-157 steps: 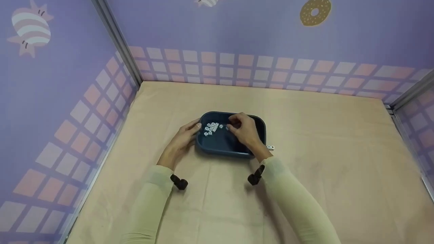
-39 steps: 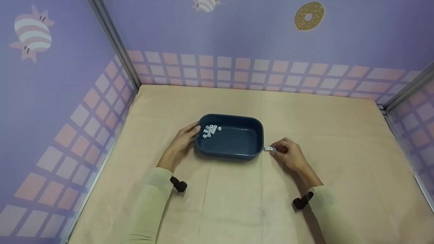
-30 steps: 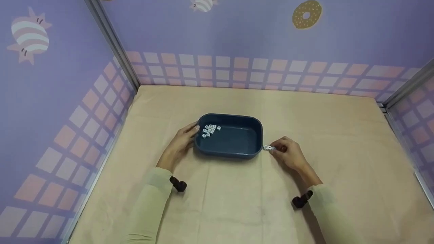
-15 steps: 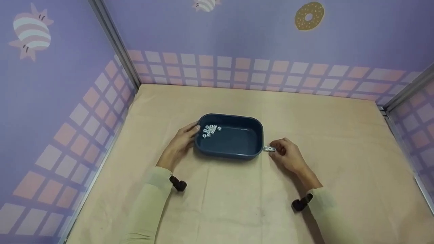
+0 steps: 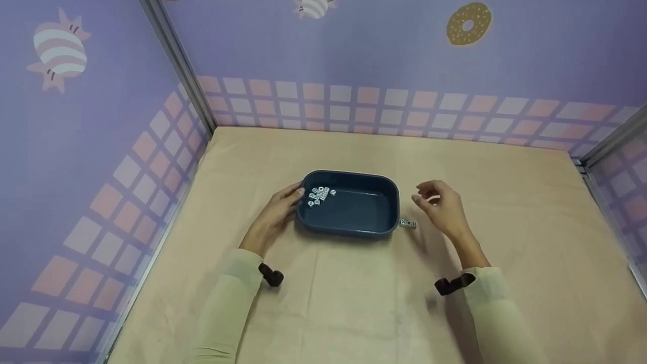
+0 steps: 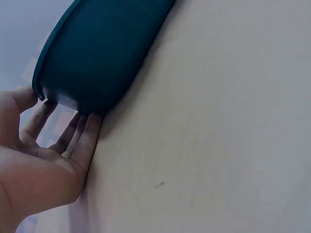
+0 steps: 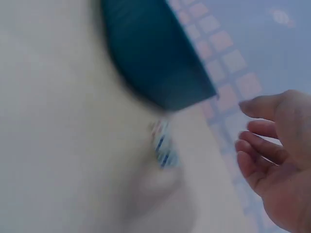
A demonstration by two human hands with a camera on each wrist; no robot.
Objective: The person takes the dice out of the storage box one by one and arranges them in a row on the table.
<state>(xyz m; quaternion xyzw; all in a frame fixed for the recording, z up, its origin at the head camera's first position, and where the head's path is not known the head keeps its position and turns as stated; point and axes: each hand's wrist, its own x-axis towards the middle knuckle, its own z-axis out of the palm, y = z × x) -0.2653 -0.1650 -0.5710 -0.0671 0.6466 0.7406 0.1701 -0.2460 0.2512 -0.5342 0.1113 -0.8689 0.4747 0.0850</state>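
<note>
My left hand (image 5: pixel 275 211) holds the left end of a dark blue rectangular basin (image 5: pixel 349 233). In the left wrist view, the thumb is at the rim and the fingers lie against the outer wall of the basin (image 6: pixel 102 53). Several small white dice (image 5: pixel 319 194) are heaped inside at its left. Outside the right end, three dice (image 5: pixel 408 223) stand in a short row on the cloth. Above and right of that row is my raised right hand (image 5: pixel 445 210), fingers loosely bent with nothing between them. The row of dice (image 7: pixel 164 144) is blurred in the right wrist view.
A beige cloth (image 5: pixel 354 298) covers the table. Purple panels with a pink and white check (image 5: pixel 341 101) close off the back and sides, joined by metal corner posts (image 5: pixel 179 65). Each wrist carries a small black camera (image 5: pixel 454 284).
My right hand went from inside the basin to the row of dice, which grew from two to three. It has since let go and lifted away. My left hand stayed on the basin.
</note>
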